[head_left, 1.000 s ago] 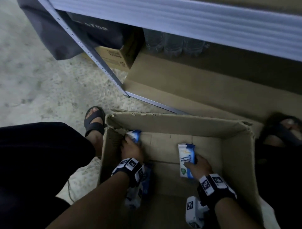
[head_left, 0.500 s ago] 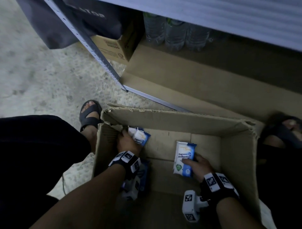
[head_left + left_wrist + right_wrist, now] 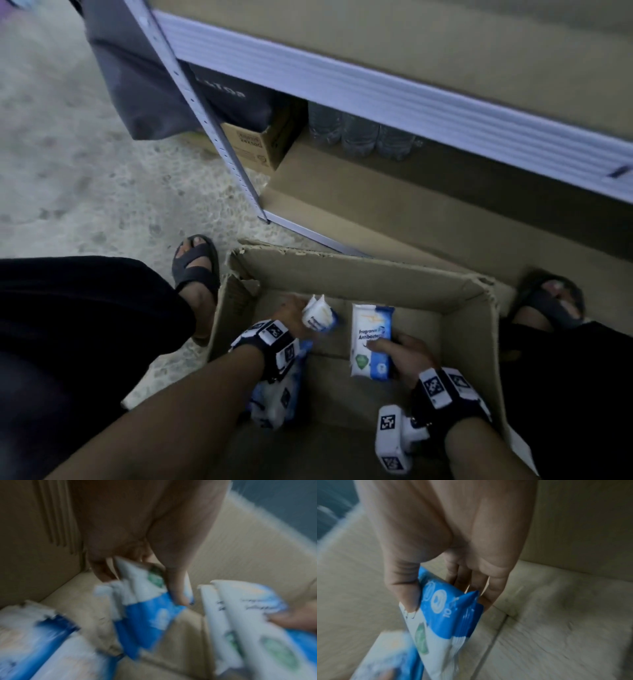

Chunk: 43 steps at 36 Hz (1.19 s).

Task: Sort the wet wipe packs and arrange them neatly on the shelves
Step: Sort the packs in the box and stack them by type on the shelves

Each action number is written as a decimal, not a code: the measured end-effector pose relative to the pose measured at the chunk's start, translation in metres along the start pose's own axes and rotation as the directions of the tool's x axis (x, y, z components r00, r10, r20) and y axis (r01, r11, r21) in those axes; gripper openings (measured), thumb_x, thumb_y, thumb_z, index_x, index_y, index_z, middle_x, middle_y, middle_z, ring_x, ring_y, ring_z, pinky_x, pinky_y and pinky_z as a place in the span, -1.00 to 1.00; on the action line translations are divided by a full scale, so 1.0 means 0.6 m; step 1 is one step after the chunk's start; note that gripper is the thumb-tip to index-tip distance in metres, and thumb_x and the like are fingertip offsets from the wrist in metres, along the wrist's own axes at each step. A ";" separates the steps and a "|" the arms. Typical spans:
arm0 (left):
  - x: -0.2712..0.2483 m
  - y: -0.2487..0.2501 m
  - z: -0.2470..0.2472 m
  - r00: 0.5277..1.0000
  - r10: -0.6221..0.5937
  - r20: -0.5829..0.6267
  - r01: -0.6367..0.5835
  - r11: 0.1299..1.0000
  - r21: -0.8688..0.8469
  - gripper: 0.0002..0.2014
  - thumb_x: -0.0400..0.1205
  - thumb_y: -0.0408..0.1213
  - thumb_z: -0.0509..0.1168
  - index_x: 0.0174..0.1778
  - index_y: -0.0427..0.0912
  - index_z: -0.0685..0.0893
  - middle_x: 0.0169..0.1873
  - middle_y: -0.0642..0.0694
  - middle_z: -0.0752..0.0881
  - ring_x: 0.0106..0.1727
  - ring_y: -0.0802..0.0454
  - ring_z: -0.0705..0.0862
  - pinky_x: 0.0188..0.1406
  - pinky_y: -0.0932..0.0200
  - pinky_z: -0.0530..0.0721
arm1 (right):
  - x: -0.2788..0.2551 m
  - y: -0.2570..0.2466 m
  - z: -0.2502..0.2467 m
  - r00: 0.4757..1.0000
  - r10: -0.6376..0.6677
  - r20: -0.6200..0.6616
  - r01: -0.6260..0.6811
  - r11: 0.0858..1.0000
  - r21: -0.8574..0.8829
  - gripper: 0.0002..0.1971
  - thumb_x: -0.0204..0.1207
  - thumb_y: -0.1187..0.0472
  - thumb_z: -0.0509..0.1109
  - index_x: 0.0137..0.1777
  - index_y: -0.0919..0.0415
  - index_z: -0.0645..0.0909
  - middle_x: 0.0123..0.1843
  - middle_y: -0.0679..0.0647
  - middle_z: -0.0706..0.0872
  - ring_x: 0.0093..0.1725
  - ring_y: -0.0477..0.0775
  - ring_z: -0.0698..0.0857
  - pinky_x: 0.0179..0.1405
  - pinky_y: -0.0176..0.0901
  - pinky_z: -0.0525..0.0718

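Both hands are inside an open cardboard box (image 3: 346,277) on the floor. My left hand (image 3: 291,317) grips a white and blue wet wipe pack (image 3: 318,318) by its end; the left wrist view shows that left pack (image 3: 145,601) pinched between thumb and fingers. My right hand (image 3: 404,356) holds another white and blue pack (image 3: 371,342), upright, thumb across its front. In the right wrist view this right pack (image 3: 443,615) sits between thumb and fingers. More packs (image 3: 274,397) lie in the box under my left forearm, the same loose packs (image 3: 42,649) lying at the lower left of the left wrist view.
A metal shelf unit (image 3: 376,99) stands just beyond the box, its upright post (image 3: 209,130) at the left. The lowest shelf is lined with cardboard (image 3: 394,212) and holds a small carton (image 3: 253,144) and water bottles (image 3: 359,137). My sandalled feet (image 3: 197,267) flank the box.
Both hands have lifted slightly and drawn closer together, each keeping its pack. The left pack has turned so its end points up. The head view has tilted up toward the shelf.
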State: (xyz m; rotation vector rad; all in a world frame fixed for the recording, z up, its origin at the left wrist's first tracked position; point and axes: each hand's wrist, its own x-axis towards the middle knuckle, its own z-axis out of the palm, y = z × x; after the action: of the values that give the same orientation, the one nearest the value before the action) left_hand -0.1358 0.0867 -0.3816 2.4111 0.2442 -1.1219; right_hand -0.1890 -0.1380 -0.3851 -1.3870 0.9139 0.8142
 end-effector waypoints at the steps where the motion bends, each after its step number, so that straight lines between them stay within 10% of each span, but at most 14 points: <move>1: -0.008 0.009 -0.010 0.999 0.035 0.038 -0.034 0.999 -0.028 -0.34 0.40 -0.07 0.63 0.36 -0.31 0.67 0.27 -0.24 0.71 0.34 -0.17 0.65 0.18 0.18 0.54 | -0.009 -0.007 0.002 1.000 -0.025 0.008 0.025 1.000 -0.012 -0.71 0.35 0.39 0.62 0.08 0.31 0.74 -0.12 0.27 0.85 -0.08 0.30 0.84 0.03 0.23 0.79; 10: -0.114 0.065 -0.102 0.967 0.223 -0.122 -0.243 0.952 -0.185 -0.58 0.58 0.20 0.37 -0.27 -0.13 0.73 -0.32 -0.05 0.79 -0.21 0.05 0.76 -0.22 0.22 0.56 | -0.133 -0.101 0.015 0.962 -0.269 0.050 0.267 0.962 0.052 -0.77 0.40 0.49 0.55 0.05 0.46 0.72 -0.12 0.34 0.83 -0.20 0.25 0.84 -0.28 0.02 0.82; 15: -0.187 0.099 -0.175 0.939 0.265 -0.220 -0.325 0.895 -0.305 -0.86 0.64 -0.11 0.39 -0.11 -0.09 0.65 -0.15 0.01 0.71 -0.10 0.06 0.69 -0.17 0.20 0.53 | -0.213 -0.176 0.016 0.873 -0.476 0.106 0.485 0.869 -0.095 -0.63 0.33 0.44 0.62 0.14 0.39 0.68 0.00 0.21 0.85 -0.02 0.22 0.84 0.03 0.20 0.80; 21: -0.263 0.130 -0.275 0.929 0.282 -0.241 -0.367 0.790 -0.490 -0.21 0.04 0.19 0.60 0.10 -0.20 0.67 0.02 -0.19 0.81 0.04 -0.20 0.80 0.22 -0.33 0.68 | -0.337 -0.257 0.019 0.713 -0.679 0.177 0.697 0.661 -0.278 -0.61 0.32 0.25 0.66 0.14 0.20 0.68 0.00 -0.01 0.85 -0.03 -0.04 0.83 0.04 0.02 0.80; 27: -0.331 0.158 -0.371 0.844 0.399 -0.358 -0.530 0.716 -0.453 -0.31 0.23 0.15 0.67 0.14 -0.17 0.65 -0.03 -0.18 0.83 -0.03 -0.17 0.82 0.09 -0.28 0.73 | -0.438 -0.342 0.007 0.589 -0.786 0.187 0.802 0.539 -0.257 -0.58 0.42 0.28 0.58 0.25 0.11 0.58 0.06 -0.02 0.85 -0.01 -0.02 0.84 0.03 0.01 0.80; 35: -0.343 0.192 -0.429 0.735 0.404 -0.545 -0.672 0.541 -0.506 -0.40 0.29 0.06 0.65 0.14 -0.15 0.67 -0.06 -0.10 0.85 -0.03 -0.14 0.83 0.07 -0.21 0.76 | -0.454 -0.421 -0.009 0.523 -0.850 0.056 0.847 0.511 -0.148 -0.56 0.47 0.27 0.55 0.29 0.05 0.49 -0.02 0.07 0.86 -0.08 0.20 0.85 0.08 0.30 0.77; 40: -0.322 0.252 -0.453 0.723 0.374 -0.580 -0.690 0.419 -0.590 -0.42 0.39 -0.04 0.59 0.24 -0.23 0.60 -0.03 -0.16 0.84 -0.13 -0.08 0.84 -0.39 0.12 0.77 | -0.435 -0.461 -0.012 0.522 -0.852 -0.044 0.842 0.523 -0.132 -0.56 0.45 0.17 0.58 0.26 0.06 0.49 -0.07 0.05 0.87 -0.10 0.16 0.86 0.13 0.32 0.74; 43: -0.302 0.285 -0.461 0.688 0.353 -0.634 -0.722 0.421 -0.549 -0.32 0.27 0.10 0.62 0.20 -0.18 0.59 0.00 -0.14 0.83 -0.07 -0.07 0.84 -0.08 -0.11 0.81 | -0.425 -0.482 -0.011 0.501 -0.861 -0.093 0.852 0.509 -0.125 -0.57 0.45 0.13 0.58 0.25 0.07 0.50 -0.11 0.05 0.87 -0.13 0.13 0.86 0.14 0.29 0.74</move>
State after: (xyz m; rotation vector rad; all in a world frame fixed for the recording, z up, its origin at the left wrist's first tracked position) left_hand -0.0076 0.0765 -0.0324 1.6482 0.0158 -0.0619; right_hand -0.0427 -0.1425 -0.0281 -1.7218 0.1761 -0.0538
